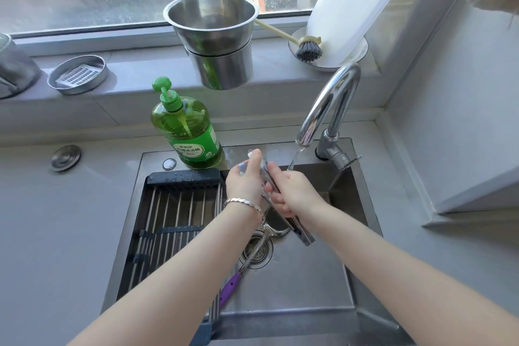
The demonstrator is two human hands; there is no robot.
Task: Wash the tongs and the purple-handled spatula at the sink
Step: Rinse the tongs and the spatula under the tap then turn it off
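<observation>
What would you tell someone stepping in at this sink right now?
Left hand: grips the upper end of the tongs.
Right hand: grips their middle.
Tongs: held over the sink, close by the stream from the running tap.
Spatula: lies in the sink across the drain, in neither hand.
Done: tongs are being washed; whether they are clean cannot be told.
Left: finish the tongs, then wash the spatula.
</observation>
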